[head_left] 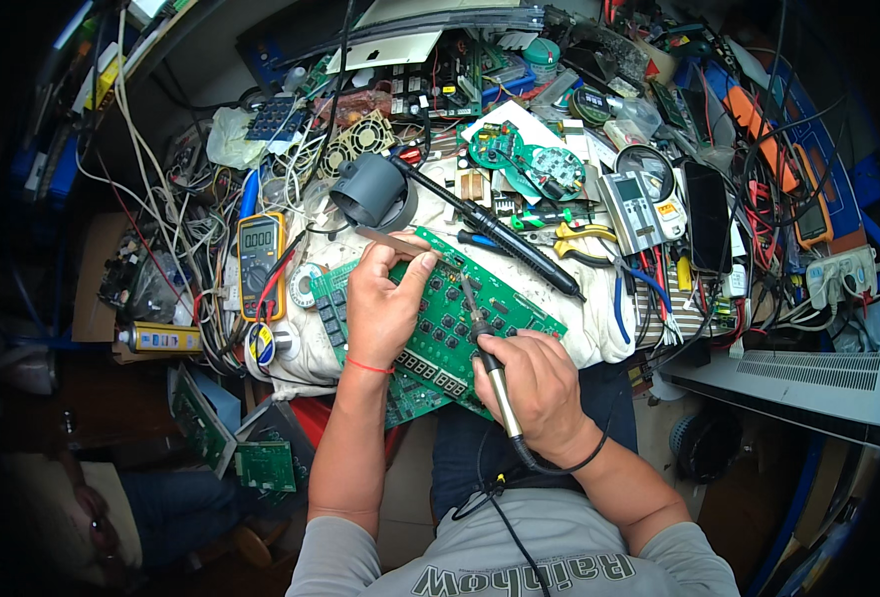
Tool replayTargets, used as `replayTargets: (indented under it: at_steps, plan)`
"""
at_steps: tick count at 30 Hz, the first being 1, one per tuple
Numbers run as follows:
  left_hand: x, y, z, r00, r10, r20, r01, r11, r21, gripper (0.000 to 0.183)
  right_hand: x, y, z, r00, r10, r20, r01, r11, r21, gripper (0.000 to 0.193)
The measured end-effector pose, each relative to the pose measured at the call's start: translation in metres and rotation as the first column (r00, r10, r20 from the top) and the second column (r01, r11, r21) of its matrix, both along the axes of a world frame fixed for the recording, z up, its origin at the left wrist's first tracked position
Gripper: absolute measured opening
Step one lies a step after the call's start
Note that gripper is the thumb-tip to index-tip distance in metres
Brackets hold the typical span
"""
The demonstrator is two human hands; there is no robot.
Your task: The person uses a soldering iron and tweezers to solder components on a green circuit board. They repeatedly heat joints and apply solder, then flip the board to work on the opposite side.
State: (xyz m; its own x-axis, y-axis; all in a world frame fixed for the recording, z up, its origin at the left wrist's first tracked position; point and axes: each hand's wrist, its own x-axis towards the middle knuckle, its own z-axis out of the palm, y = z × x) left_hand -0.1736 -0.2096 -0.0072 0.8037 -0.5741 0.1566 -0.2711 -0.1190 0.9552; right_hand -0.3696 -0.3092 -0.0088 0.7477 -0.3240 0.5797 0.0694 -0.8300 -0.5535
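A green circuit board with rows of small push buttons and a digit display lies slanted on a white cloth, overlapping another green board. My left hand is closed over the board's upper left part, pinching a flat metal tool that looks like tweezers. Its tip is hard to make out. In my right hand is a soldering iron, gripped by its handle. The iron's tip points at the upper middle of the board, near the left fingertips; contact cannot be told.
A yellow multimeter stands left of the board. Beyond it lie a grey round holder, a black hot-air wand, yellow-handled pliers and a phone. Cables and parts crowd the back. A seated person's legs show lower left.
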Motion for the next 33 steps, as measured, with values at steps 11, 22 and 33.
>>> replayTargets:
  at_steps: [11, 22, 33]
  plan:
    - [0.002, 0.001, -0.001, 1.0, 0.009, 0.019, -0.01, 0.997, 0.073, 0.013, -0.001, -0.001, -0.004, 1.0, 0.0, -0.007, -0.001, 1.0, -0.009, 0.036]
    - [0.008, 0.006, -0.01, 0.989, -0.031, 0.146, 0.013, 0.992, 0.124, 0.017, -0.001, -0.001, -0.007, 1.0, 0.005, -0.014, -0.004, 1.0, 0.012, 0.035]
    - [0.007, 0.006, -0.009, 0.991, -0.036, 0.126, 0.024, 0.995, 0.1, 0.017, -0.002, -0.002, -0.008, 1.0, 0.009, -0.008, -0.008, 1.0, 0.013, 0.036]
